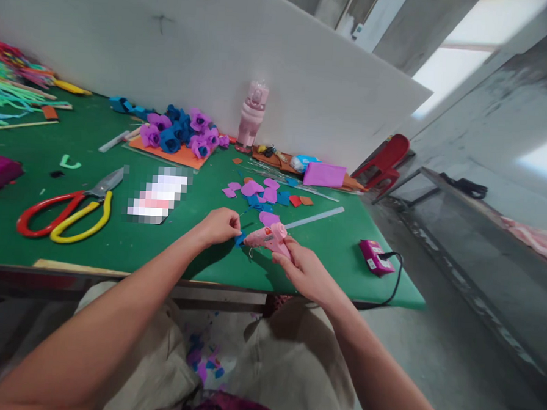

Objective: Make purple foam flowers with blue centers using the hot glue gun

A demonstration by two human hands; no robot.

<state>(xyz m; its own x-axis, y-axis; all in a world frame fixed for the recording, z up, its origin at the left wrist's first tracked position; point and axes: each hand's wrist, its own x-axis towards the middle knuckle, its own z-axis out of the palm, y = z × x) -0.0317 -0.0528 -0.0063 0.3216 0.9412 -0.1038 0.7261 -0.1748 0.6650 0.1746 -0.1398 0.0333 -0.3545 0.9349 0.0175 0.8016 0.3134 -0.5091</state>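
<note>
My right hand (300, 264) is wrapped round a pink glue gun (267, 238), with a long clear glue stick (316, 216) coming out of its back. The gun's nozzle points left and meets, or nearly meets, a small blue petal piece (240, 239). My left hand (220, 228) pinches that blue piece between thumb and fingertips, just above the table. Just beyond the hands lie loose purple petals (252, 188) and blue petals (283, 198), with a few red and brown ones.
Scissors with red and yellow handles (78, 210) lie on the green table (201, 192) at left. Finished purple and blue flowers (181, 131) rest on orange sheets. A pink bottle (252, 115) stands against the white partition. A magenta box (376, 257) with a black cord sits at right.
</note>
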